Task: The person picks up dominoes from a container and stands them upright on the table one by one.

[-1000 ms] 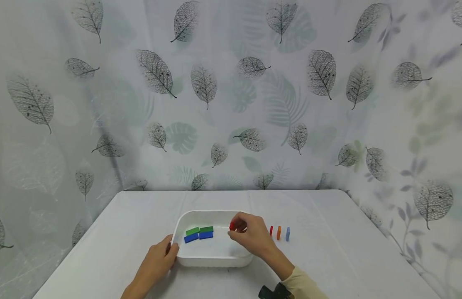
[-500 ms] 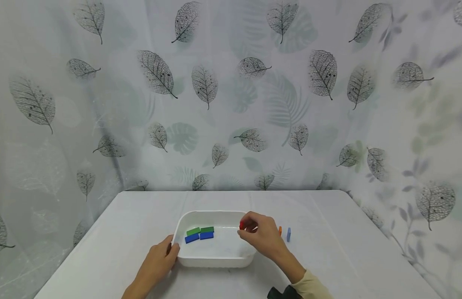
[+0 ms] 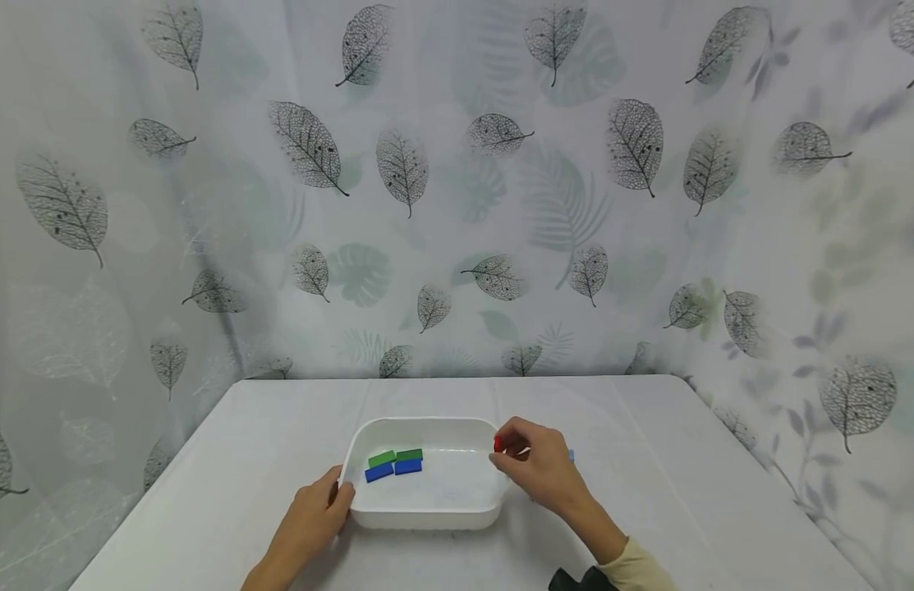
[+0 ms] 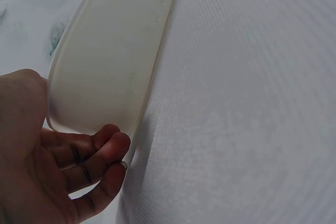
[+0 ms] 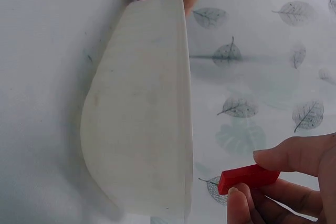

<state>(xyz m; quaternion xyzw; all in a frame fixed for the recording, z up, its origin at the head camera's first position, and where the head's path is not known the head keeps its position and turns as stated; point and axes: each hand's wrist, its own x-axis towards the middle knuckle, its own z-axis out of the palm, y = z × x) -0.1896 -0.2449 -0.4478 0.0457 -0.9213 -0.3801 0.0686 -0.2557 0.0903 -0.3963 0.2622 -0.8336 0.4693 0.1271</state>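
A white tray (image 3: 425,520) stands on the table in the head view. My left hand (image 3: 309,517) grips its left end; in the left wrist view the curled fingers (image 4: 100,156) lie against the outer wall. Between thumb and fingers, my right hand (image 3: 543,466) pinches a small red block (image 5: 247,178), held above the tray's right rim. Inside the tray, towards its left side, lie two green blocks (image 3: 409,455) and two blue blocks (image 3: 408,466). Part of a light blue block (image 3: 571,455) shows behind my right hand.
The white table (image 3: 693,492) reaches out on both sides of the tray. A leaf-printed curtain (image 3: 457,205) hangs behind and beside it. A dark object (image 3: 581,579) is at the right wrist, by the sleeve (image 3: 637,568).
My right hand has moved right with the red block, from over the tray to its right rim. It now covers the red and orange blocks seen standing there before. My left hand stays put.
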